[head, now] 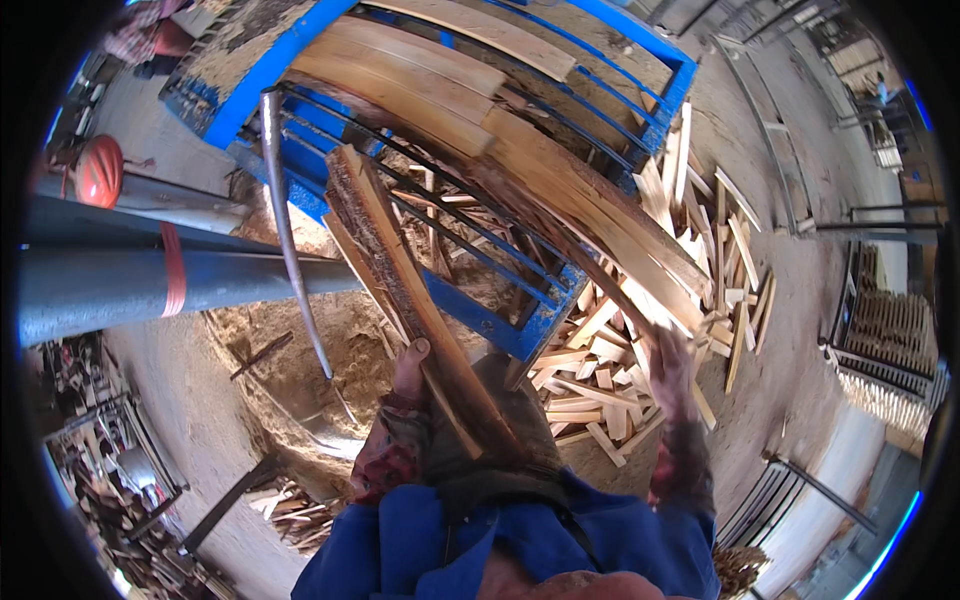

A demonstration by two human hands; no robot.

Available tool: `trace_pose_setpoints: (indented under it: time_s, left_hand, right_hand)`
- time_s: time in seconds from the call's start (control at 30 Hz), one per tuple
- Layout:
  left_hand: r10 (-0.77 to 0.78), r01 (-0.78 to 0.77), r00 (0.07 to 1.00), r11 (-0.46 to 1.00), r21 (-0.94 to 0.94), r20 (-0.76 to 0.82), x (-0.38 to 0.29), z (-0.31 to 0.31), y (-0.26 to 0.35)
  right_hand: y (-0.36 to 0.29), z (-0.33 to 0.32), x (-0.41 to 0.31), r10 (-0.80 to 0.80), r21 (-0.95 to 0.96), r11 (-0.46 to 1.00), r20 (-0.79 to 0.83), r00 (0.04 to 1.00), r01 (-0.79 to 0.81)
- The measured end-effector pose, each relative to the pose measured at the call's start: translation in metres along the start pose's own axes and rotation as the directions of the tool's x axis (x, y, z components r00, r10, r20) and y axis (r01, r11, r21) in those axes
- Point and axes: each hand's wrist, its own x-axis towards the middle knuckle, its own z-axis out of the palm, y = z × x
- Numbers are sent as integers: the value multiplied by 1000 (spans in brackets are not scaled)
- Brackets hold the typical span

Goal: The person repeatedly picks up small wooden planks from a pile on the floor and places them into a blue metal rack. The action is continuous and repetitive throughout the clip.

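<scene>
My left hand grips bark-edged wood slabs, its thumb along their near side. These slabs lean up against a blue metal frame with dark crossbars, and their lower ends hang in front of my body. Farther right, my right hand is blurred and closed around the near end of a long, dark bark-edged strip. Beside this strip, pale sawn boards lie across the frame and jut past its right side. More boards rest farther up on the bars.
Offcuts lie heaped on the floor below the frame's right end. A bent metal rod slants down at its left, near a large grey pipe and sawdust. A person is at the upper left.
</scene>
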Motion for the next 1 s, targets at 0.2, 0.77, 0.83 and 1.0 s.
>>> trace_pose_setpoints:
  time_s: [0.2,0.77,0.83,1.0]
  left_hand:
    - [26,-29,996,999,34,88,-13,56,0]
    - [386,-393,899,919,-4,208,-146,-4,18]
    - [477,-483,870,876,21,126,-170,-24,17]
    - [507,-483,857,853,-197,91,-238,-82,24]
  right_hand:
    - [-96,33,-37,270,645,708,131,954,-289]
    - [-268,81,-136,-79,433,895,393,916,-108]
    - [-277,94,-148,-143,462,881,460,876,-99]
    - [-323,112,-153,-372,504,864,644,669,-4]
